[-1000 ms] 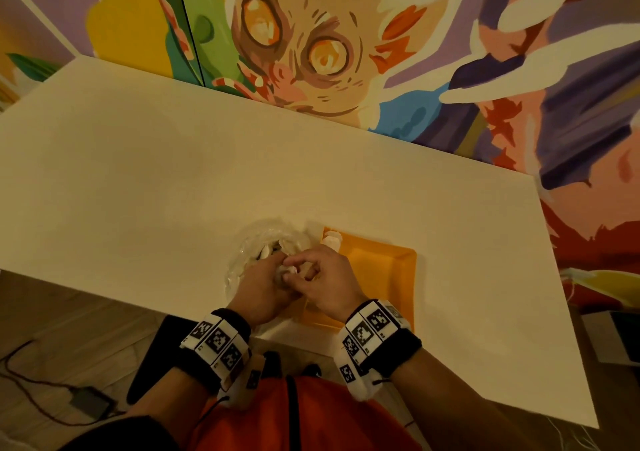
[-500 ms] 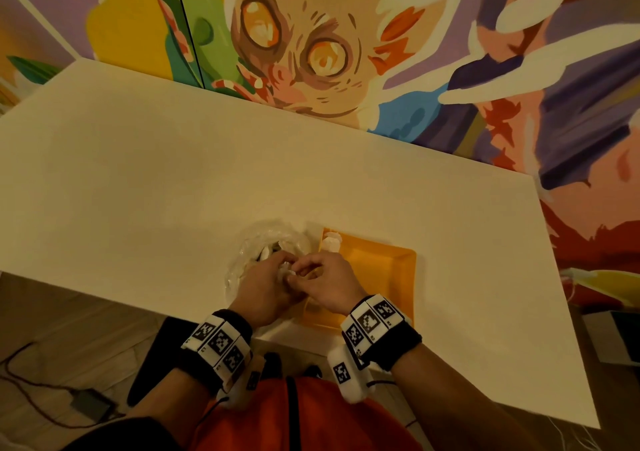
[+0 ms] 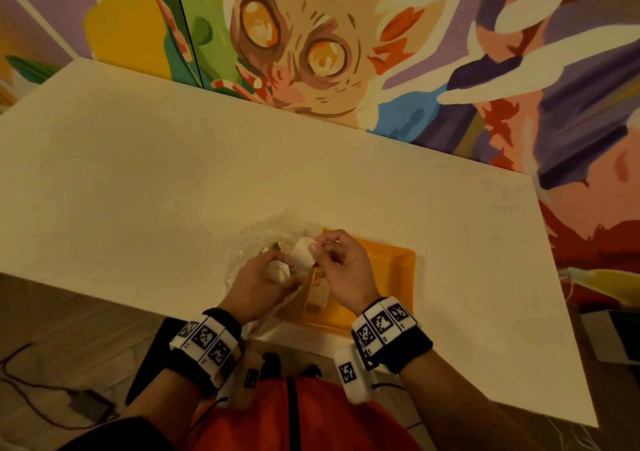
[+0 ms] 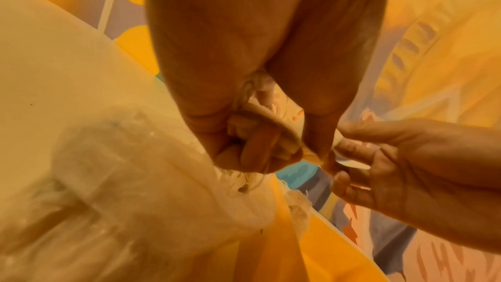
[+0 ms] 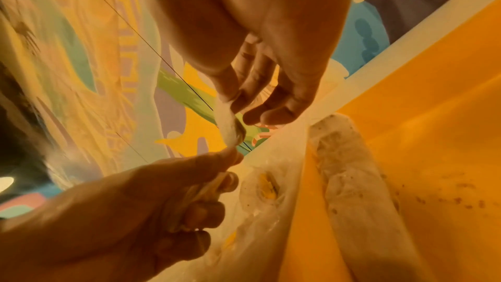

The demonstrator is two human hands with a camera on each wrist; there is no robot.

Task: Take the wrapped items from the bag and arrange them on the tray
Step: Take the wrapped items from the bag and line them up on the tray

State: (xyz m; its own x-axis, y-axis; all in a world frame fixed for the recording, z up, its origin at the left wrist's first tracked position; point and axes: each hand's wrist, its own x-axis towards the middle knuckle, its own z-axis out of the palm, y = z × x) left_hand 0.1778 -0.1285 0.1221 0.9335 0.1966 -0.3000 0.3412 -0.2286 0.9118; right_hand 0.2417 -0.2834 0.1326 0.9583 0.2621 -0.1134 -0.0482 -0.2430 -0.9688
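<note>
We hold one pale wrapped item [image 3: 304, 255] above the clear plastic bag [image 3: 249, 253], beside the orange tray [image 3: 398, 270]: our right hand [image 3: 341, 267] pinches its top, while our left hand [image 3: 258, 282] clenches what seems its lower end, probably to pull it free. Only the right wrist view shows a wrapped roll [image 5: 349, 171] already on the tray.

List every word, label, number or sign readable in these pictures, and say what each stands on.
No readable text.
Left wristband: black-and-white square code markers, no words.
Right wristband: the same kind of markers, no words.
Wall mural: painted picture, no lettering.
Tray, bag: no labels visible.
</note>
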